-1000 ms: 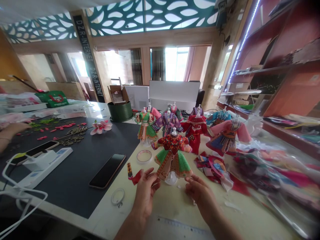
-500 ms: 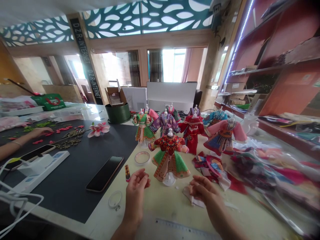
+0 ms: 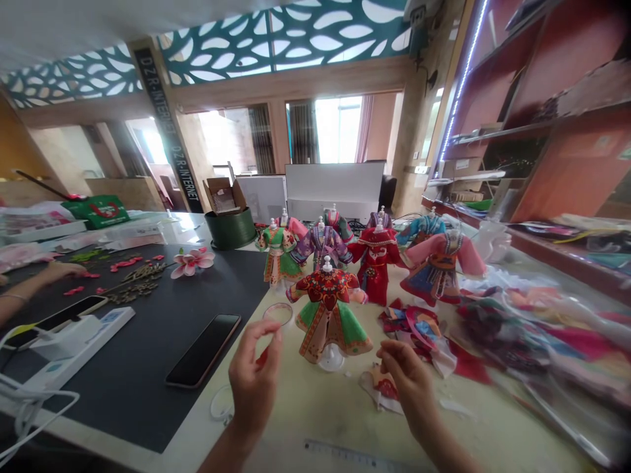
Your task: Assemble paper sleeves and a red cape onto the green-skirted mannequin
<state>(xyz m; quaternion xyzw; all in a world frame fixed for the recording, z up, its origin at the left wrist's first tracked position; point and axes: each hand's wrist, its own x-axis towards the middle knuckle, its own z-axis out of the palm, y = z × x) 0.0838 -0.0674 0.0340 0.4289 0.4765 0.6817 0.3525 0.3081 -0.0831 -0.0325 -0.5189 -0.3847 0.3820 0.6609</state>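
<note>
A small headless doll stand in a red patterned top and green skirt (image 3: 331,309) stands upright between my hands. To its left, my left hand (image 3: 255,374) is closed in a pinch, and a small red piece (image 3: 262,357) shows between its thumb and fingers; most of it is hidden. My right hand (image 3: 407,374) is also closed, its thumb and fingertips pressed together. Whatever they hold, if anything, cannot be made out. Under those fingers lies a pale fabric scrap with a red pattern (image 3: 384,389). A clear ring (image 3: 279,314) lies behind my left hand.
Several dressed doll stands (image 3: 377,263) form a group behind. Fabric scraps (image 3: 532,335) are heaped at right. A phone (image 3: 204,350), power strip (image 3: 81,348) and pink flower (image 3: 192,263) lie left. Another person's hand (image 3: 64,270) touches small red pieces. A ruler (image 3: 345,453) lies in front.
My left hand has risen slightly leftward and gone from loosely curled to a pinch. The small patterned strip beside it no longer shows on the table. My right fingers have drawn together.
</note>
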